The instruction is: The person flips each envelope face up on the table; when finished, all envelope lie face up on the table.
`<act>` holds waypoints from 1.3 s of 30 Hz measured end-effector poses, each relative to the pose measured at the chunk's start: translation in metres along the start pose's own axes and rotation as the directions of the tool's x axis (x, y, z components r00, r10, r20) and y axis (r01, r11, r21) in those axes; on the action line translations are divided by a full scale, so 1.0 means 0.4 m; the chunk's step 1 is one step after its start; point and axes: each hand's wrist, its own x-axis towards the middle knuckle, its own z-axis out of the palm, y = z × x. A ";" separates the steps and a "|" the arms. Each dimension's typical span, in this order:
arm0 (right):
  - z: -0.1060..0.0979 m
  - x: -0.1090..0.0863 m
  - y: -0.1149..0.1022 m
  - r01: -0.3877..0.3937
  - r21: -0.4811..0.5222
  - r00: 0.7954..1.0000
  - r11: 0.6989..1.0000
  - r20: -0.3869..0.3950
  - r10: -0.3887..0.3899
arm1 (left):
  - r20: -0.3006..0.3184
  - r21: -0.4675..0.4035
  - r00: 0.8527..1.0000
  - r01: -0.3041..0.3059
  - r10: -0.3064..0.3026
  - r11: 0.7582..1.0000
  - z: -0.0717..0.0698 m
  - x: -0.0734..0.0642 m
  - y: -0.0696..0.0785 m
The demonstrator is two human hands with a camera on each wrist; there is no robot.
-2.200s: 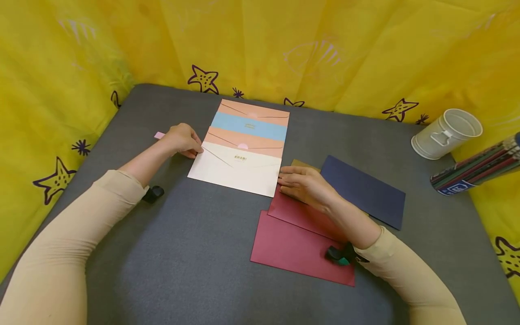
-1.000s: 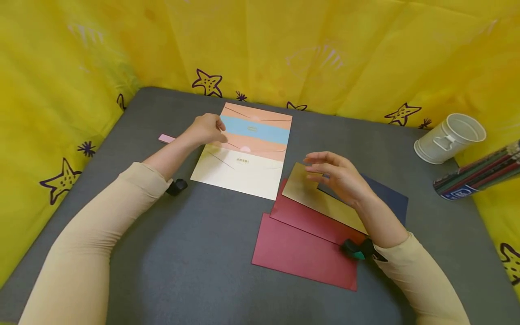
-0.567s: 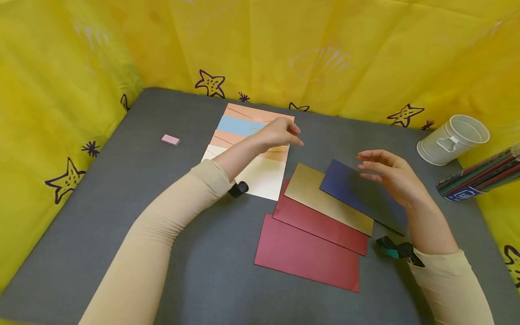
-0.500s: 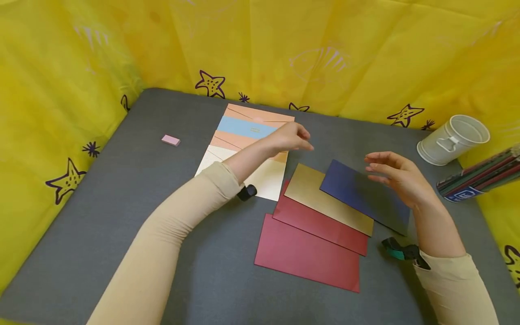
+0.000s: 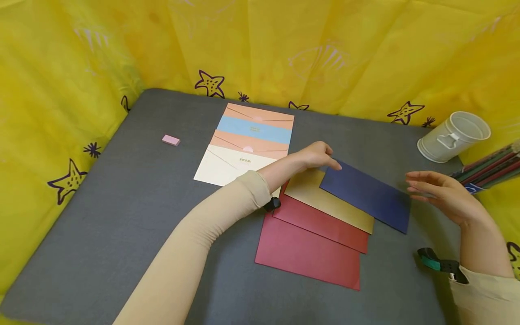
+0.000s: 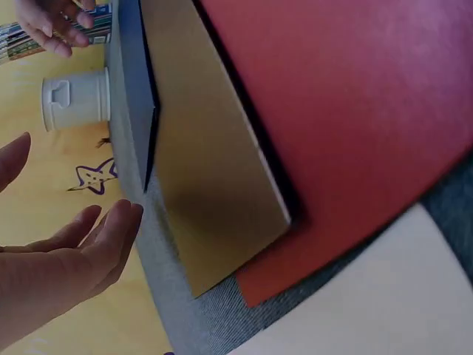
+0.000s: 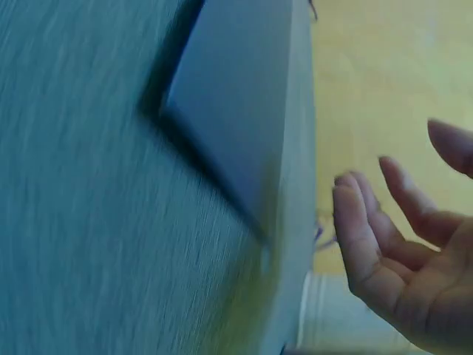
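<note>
My left hand (image 5: pixel 314 155) is at the far-left corner of the navy rectangle (image 5: pixel 367 194) — fingers (image 6: pixel 114 237) loosely bent, wide gap to the thumb, nothing held; can't tell if they touch it. My right hand (image 5: pixel 451 198) is just off its R end, apart from it, thumb likewise spread wide from the fingers, holding nothing. Navy lies on the tabletop (image 5: pixel 101 189), partly over the gold rectangle (image 5: pixel 327 201), which overlaps the upper red rectangle (image 5: pixel 321 222); that one covers the back edge of the lower red rectangle (image 5: pixel 306 253). To the L: cream envelope (image 5: pixel 219 167) — front peach envelope (image 5: pixel 231 141), blue envelope (image 5: pixel 239 126) & back peach envelope (image 5: pixel 243 112) behind it. Pink block (image 5: pixel 171 140) further L; white tin (image 5: pixel 452 137) w/ handle at back R, nr pencils (image 5: pixel 495 164).
</note>
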 end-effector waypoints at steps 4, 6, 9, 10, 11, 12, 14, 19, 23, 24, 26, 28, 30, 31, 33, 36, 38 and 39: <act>-0.049 -0.017 0.034 -0.037 0.010 0.997 0.999 0.072 0.036 | 0.018 -0.008 1.000 0.012 -0.012 1.000 0.007 0.014 -0.005; -0.069 -0.022 0.046 -0.089 -0.013 0.993 0.996 0.082 0.090 | 0.020 -0.021 1.000 0.018 -0.017 1.000 0.009 0.018 -0.010; -0.092 -0.027 0.056 -0.207 -0.102 0.973 0.973 0.078 0.215 | 0.016 -0.045 1.000 0.017 -0.016 0.999 0.011 0.021 -0.016; -0.098 -0.028 0.058 -0.244 -0.128 0.964 0.961 0.071 0.255 | 0.015 -0.052 1.000 0.016 -0.015 0.999 0.010 0.021 -0.018; -0.102 -0.028 0.060 -0.277 -0.154 0.955 0.949 0.064 0.289 | 0.014 -0.058 1.000 0.015 -0.014 0.998 0.010 0.023 -0.019; -0.106 -0.029 0.061 -0.302 -0.163 0.947 0.939 0.066 0.316 | 0.015 -0.067 1.000 0.013 -0.012 0.998 0.009 0.024 -0.020; -0.107 -0.029 0.058 -0.345 -0.181 0.930 0.921 0.066 0.361 | 0.017 -0.087 1.000 0.012 -0.011 0.996 0.008 0.028 -0.022; -0.086 -0.018 0.030 -0.441 -0.180 0.885 0.879 0.076 0.460 | 0.024 -0.127 1.000 0.020 -0.017 0.992 0.012 0.030 -0.025; -0.070 -0.010 0.014 -0.437 -0.147 0.882 0.887 0.125 0.455 | 0.009 -0.144 1.000 0.017 -0.016 0.989 0.014 0.025 -0.024; -0.068 -0.009 0.011 -0.428 -0.135 0.885 0.894 0.139 0.445 | 0.003 -0.147 1.000 0.018 -0.017 0.989 0.014 0.024 -0.024; -0.064 -0.006 0.007 -0.414 -0.121 0.891 0.902 0.149 0.429 | -0.013 -0.159 1.000 0.022 -0.025 0.987 0.014 0.022 -0.023; -0.061 -0.003 0.005 -0.404 -0.110 0.896 0.908 0.150 0.418 | -0.024 -0.183 0.999 0.027 -0.032 0.983 0.013 0.020 -0.024; -0.058 -0.001 0.004 -0.392 -0.096 0.904 0.915 0.145 0.403 | -0.030 -0.207 0.999 0.035 -0.042 0.978 0.012 0.019 -0.024; -0.056 0.000 0.005 -0.386 -0.083 0.909 0.919 0.138 0.394 | -0.030 -0.221 0.999 0.038 -0.046 0.975 0.011 0.018 -0.025; -0.052 0.003 0.008 -0.369 -0.040 0.919 0.929 0.131 0.371 | -0.036 -0.249 0.998 0.046 -0.057 0.967 0.008 0.017 -0.025; -0.044 0.006 0.012 -0.352 0.057 0.933 0.934 0.096 0.346 | -0.044 -0.301 0.997 0.048 -0.064 0.953 -0.002 0.017 -0.026; -0.038 0.008 0.013 -0.330 0.129 0.944 0.935 0.074 0.323 | -0.059 -0.343 0.997 0.034 -0.058 0.939 -0.008 0.016 -0.027; -0.034 0.009 0.012 -0.318 0.158 0.948 0.935 0.052 0.314 | -0.067 -0.357 0.997 0.023 -0.050 0.934 -0.012 0.015 -0.027</act>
